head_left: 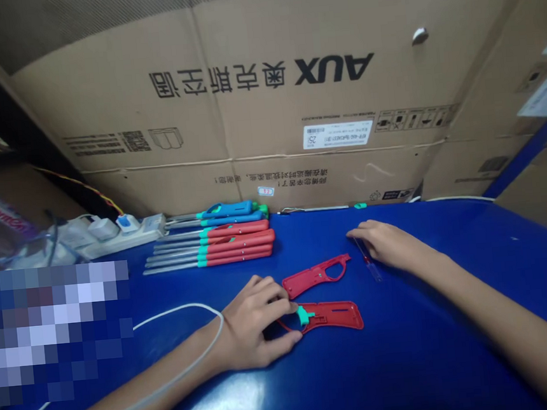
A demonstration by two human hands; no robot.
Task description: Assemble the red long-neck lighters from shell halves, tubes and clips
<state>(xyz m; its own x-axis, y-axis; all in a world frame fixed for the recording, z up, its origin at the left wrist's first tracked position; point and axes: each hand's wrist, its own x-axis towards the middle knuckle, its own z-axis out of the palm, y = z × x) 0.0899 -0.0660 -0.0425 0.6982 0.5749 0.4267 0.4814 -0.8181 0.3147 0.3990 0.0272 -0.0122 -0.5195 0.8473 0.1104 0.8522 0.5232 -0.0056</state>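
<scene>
My left hand (260, 324) is closed on the near end of a red lighter shell half (345, 315), its thumb and fingers around the loop end. A green trigger (303, 316) sits in that shell by my fingertips. Just beyond lies the other red shell half (313, 279), with an oval opening at its right end. To the right, my right hand (377, 240) has its fingers bent together over a small clear plastic piece (374, 271) with a red part and a thin line. My fingers partly hide that piece, so its kind is unclear.
Long-nosed red lighters (239, 246) and blue lighters (231, 212) lie in a row at the back. A power strip (127, 235) with plugs stands left of them. A white cable (187, 307) crosses my left forearm. A large cardboard box (266, 122) walls off the back.
</scene>
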